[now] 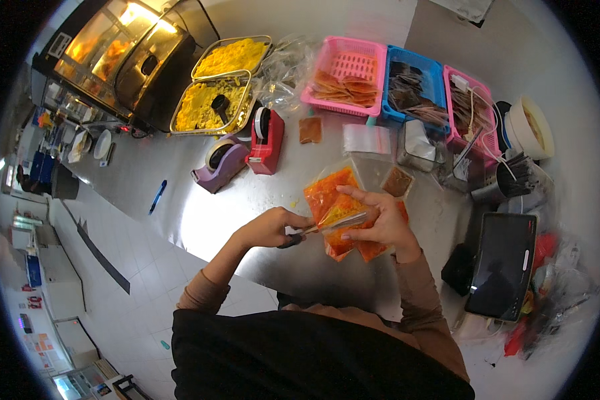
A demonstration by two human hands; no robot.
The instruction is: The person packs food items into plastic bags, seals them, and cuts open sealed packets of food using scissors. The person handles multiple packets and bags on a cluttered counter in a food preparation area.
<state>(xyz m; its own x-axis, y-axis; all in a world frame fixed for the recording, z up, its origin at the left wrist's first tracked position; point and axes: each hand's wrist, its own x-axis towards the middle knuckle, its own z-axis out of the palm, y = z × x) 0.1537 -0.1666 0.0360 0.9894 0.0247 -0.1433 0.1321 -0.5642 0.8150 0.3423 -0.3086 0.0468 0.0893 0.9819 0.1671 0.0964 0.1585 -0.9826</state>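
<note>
In my left hand [275,227] is a pair of scissors [292,241] with dark handles, its blades pointing right. My right hand [387,220] pinches a clear plastic bag [341,207] with yellow and orange contents, thumb below and fingers above. The blades reach the bag, but blur hides whether they are cutting it. Beneath my hands lie several flat clear packets of orange sauce [325,187] on the steel tabletop [220,210]. Just beyond my right hand is a small packet of brown sauce [397,181].
Tape dispensers, purple [219,172] and red [267,150], stand left of a brown sachet [311,130]. Behind are trays of yellow food [210,102] and pink [347,50] and blue [415,55] baskets of sachets. A tablet [502,265] stands right; a pen [158,197] lies left.
</note>
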